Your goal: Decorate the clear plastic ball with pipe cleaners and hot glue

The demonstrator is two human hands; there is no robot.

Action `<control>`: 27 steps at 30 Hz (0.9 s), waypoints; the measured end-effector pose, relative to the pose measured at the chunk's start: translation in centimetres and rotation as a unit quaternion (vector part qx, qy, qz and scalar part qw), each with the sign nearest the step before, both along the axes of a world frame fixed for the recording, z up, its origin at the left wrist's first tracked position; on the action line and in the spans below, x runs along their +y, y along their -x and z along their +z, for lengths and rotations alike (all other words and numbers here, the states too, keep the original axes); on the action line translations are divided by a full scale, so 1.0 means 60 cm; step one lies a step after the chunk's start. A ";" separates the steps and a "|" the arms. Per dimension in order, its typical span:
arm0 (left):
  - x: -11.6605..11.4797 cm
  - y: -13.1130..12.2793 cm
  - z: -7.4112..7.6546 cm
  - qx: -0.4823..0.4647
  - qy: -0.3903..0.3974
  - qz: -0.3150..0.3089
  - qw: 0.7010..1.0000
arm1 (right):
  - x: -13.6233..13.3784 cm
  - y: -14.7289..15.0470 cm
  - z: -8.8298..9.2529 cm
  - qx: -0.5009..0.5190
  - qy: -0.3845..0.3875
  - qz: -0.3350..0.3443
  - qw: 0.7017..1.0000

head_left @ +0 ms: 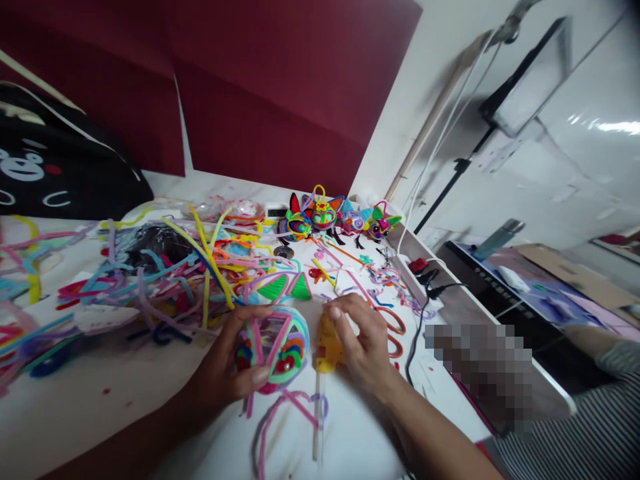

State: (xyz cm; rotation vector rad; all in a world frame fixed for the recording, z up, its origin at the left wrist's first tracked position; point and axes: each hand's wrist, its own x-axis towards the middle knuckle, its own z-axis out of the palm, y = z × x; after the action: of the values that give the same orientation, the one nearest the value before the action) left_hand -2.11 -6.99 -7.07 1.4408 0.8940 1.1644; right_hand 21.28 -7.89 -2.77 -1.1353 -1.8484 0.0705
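My left hand [231,363] is wrapped round a round, many-coloured pipe-cleaner figure [280,347] just above the white table [100,413]. Pink pipe cleaners [280,410] trail from the figure down toward me. My right hand [363,340] is closed on a yellow glue gun [326,347], whose tip sits right beside the figure. A white glue stick [317,420] sticks out of the gun's back toward me.
A big tangle of loose pipe cleaners [165,273] covers the table's left and middle. Several finished colourful figures [325,217] stand at the back. A power strip [415,267] with a black cable lies at right. Another person's striped sleeve [590,427] is at bottom right.
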 end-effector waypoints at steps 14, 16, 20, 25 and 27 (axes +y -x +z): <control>-0.007 -0.004 0.005 0.002 0.005 0.003 1.000 | 0.230 -0.028 0.047 -0.354 0.384 -0.148 0.840; -0.006 -0.005 0.003 -0.006 0.002 0.005 1.000 | 0.246 -0.025 0.038 -0.374 0.409 -0.151 0.818; -0.006 -0.005 0.003 -0.014 0.000 0.000 1.000 | 0.266 -0.025 0.028 -0.379 0.437 -0.143 0.803; -0.008 -0.006 0.010 -0.002 0.001 -0.006 1.000 | 0.286 -0.040 0.047 -0.306 0.451 -0.109 0.831; -0.009 -0.006 0.012 -0.004 0.002 -0.005 1.000 | 0.289 -0.053 0.062 -0.245 0.440 -0.092 0.859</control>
State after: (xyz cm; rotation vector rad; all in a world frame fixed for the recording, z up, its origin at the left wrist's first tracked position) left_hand -1.74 -7.53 -6.36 1.4353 0.8819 1.1604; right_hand 24.46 9.45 0.95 -2.1136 -2.1957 0.6218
